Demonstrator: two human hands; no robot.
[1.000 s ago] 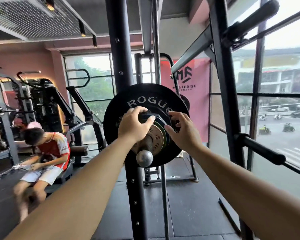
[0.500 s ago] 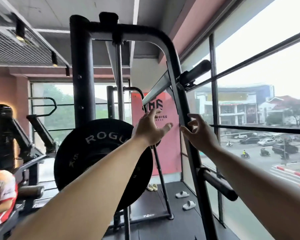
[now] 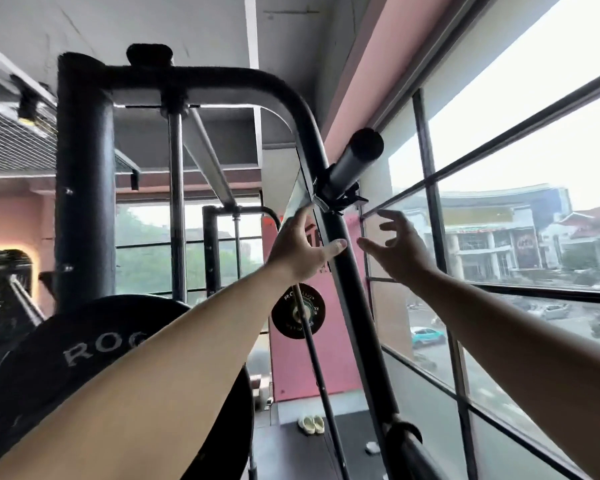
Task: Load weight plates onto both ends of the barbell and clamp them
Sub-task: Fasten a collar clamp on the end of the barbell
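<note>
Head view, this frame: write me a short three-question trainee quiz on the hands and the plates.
1. True or false: the left hand is holding a plate.
2. Which is nearer the camera? A: the big plate at lower left. B: the small plate behind the upright.
3. Fill in: the right hand has its fingers spread, so it is ____.

Key: 1 false; 2 A; 3 open.

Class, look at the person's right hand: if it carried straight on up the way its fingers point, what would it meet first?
Probably the clamp at the base of the black storage peg on the rack upright; the right hand is open just below it, though depth is unclear.
</note>
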